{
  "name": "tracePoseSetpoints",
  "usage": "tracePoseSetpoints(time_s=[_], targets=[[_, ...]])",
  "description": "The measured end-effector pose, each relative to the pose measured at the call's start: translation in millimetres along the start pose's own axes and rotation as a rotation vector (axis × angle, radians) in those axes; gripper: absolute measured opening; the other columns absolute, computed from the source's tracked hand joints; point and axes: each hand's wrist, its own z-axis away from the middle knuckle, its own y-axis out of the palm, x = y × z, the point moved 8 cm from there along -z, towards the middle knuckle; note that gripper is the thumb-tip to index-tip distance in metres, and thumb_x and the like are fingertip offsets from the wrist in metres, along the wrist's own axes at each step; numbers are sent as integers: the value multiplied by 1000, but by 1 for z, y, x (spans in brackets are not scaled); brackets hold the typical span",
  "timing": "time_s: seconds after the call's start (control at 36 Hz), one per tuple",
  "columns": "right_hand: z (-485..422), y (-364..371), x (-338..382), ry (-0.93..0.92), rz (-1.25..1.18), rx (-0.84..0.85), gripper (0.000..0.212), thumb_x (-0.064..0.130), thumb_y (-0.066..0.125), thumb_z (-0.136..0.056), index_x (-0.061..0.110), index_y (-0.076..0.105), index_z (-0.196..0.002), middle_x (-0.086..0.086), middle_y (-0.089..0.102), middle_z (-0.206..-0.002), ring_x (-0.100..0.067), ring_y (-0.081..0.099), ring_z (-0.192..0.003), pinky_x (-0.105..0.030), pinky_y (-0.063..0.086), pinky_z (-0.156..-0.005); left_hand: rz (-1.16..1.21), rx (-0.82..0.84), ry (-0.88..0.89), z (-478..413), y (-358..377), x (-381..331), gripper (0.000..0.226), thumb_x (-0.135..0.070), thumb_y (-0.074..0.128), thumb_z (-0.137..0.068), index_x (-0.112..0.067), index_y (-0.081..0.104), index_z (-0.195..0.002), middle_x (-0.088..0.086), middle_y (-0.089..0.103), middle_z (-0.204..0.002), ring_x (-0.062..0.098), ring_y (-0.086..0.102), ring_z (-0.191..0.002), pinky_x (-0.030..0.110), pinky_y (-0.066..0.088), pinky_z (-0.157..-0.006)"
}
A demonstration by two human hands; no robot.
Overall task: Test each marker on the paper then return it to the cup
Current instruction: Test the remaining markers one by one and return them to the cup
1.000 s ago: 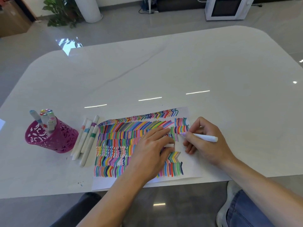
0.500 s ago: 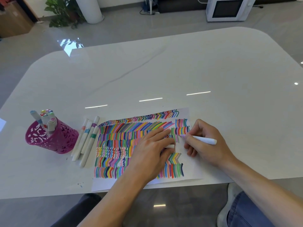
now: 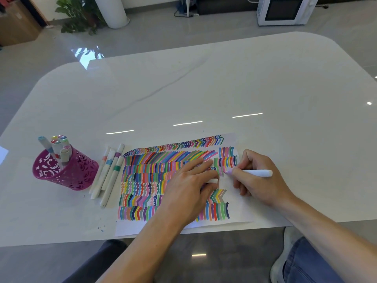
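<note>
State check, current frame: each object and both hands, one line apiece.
marker: uncapped, tip on paper
cap: off, under left hand
paper: flat, mostly filled with strokes
cup: upright, holding markers
loose markers: four, capped, lying beside cup
right hand: gripping marker
left hand: pressing paper, holding cap

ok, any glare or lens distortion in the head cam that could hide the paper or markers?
Head view: ceiling-light streaks and a window reflection glare on the table, all beyond the paper; wide-angle lens bows the table edges; cup and loose markers evenly lit, slightly soft.
</note>
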Motion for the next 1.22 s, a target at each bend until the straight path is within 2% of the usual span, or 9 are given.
tracePoseSetpoints(time_s=[0.44,0.64,0.81,0.92,0.97,1.03,1.08,1.17,1.22], targets=[[1,1,2,28,11,7,30,12,71,-90,14,49,-69,3,66,-52,-10,57,-43,-27,46,-45,-1,19,-19,0,-1,-1,26,-37,63,-95,-34,69,-121,-15,55,-144,9,37,-142,28,31,-113],[-1,2,1,36,-1,19,30,11,71,-90,12,50,-70,-2,67,-53,-13,57,-44,-28,46,-45,-4,16,-13,1,-2,-3,27,-37,63,-96,-33,69,-122,-15,55,-144,8,37,-142,25,28,-114],[-6,-12,2,46,-272,-54,21,6,70,-91,7,53,-79,-17,69,-64,-28,58,-47,-28,41,-44,13,-22,-7,1,-4,-2,23,-36,66,-94,-32,72,-116,-11,59,-140,6,43,-138,21,29,-113],[-7,-23,13,4,-380,-96,18,14,77,-88,6,61,-90,-15,69,-69,-27,59,-53,-30,42,-45,42,-148,-6,2,-14,-3,20,-33,65,-96,-29,72,-114,-8,61,-137,11,43,-138,33,38,-114],[-7,-29,21,-37,-393,-120,11,9,74,-90,5,64,-92,-13,69,-69,-26,59,-55,-30,42,-48,73,-214,-4,1,-21,-6,19,-33,65,-97,-28,73,-114,-9,61,-133,11,46,-135,33,41,-110],[-6,-36,31,-85,-396,-142,4,3,70,-91,6,69,-94,-9,68,-69,-24,59,-57,-30,43,-50,109,-259,-28,0,-31,-8,21,-33,66,-97,-28,73,-116,-13,61,-128,7,49,-128,23,40,-105],[-5,-40,39,-117,-402,-153,11,1,69,-91,10,74,-94,-8,69,-70,-22,60,-60,-28,45,-51,148,-292,-63,0,-40,-9,23,-34,66,-96,-30,73,-118,-17,63,-118,2,54,-116,14,40,-96],[-3,-41,44,-119,-452,-146,11,5,67,-94,10,77,-94,-17,70,-78,-24,60,-63,-29,46,-54,287,-314,-144,0,-46,-5,23,-36,67,-94,-36,72,-117,-25,65,-98,2,58,-97,10,41,-80],[-2,-38,44,-99,-484,-136,15,11,62,-98,10,77,-93,-19,69,-80,-24,60,-64,-31,46,-55,335,-307,-188,0,-44,-3,24,-38,66,-93,-40,71,-116,-28,65,-93,3,58,-94,9,40,-74]])
